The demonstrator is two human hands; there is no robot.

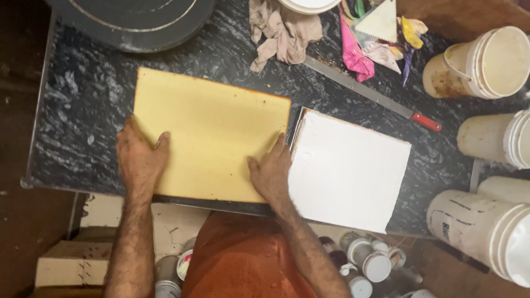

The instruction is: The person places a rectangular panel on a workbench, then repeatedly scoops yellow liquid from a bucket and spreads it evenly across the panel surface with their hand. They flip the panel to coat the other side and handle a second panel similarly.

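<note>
Since it lies flat on the dark marble counter (83, 105), the yellow sponge cake sheet (212, 135) looks soft, light and easily torn; I judge it wants broad support under its edges, not a pinch; the left hand (138, 160) rests on its left edge, fingers together, thumb spread onto the top; the right hand (271, 172) presses the lower right corner, fingers loosely spread; a white frosted square (348, 171) sits just beside it.
</note>
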